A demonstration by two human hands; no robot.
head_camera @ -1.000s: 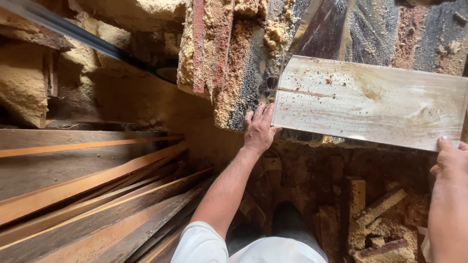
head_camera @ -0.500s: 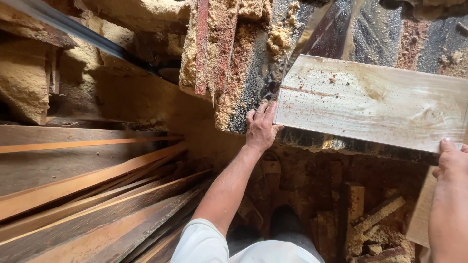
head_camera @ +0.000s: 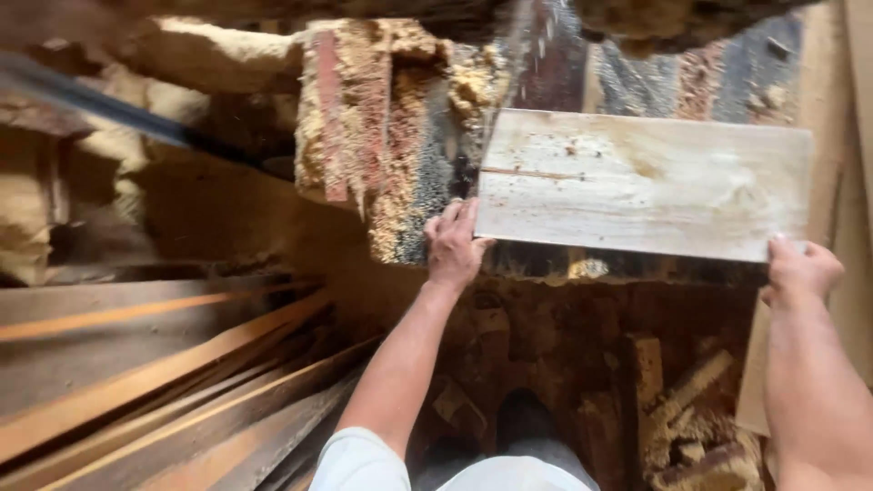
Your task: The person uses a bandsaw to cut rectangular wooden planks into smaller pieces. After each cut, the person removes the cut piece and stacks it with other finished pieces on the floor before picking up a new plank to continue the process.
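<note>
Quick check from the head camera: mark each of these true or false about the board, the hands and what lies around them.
1. The left hand grips the left end of the pale wooden board. True.
2. The right hand hangs free, away from the board. False: it holds the board's lower right corner.
3. A thin cut line runs in from the board's left edge. True.
4. Long wooden planks lie stacked at lower left. True.
5. The machine surface beside the board is clean. False: sawdust is caked over it.
</note>
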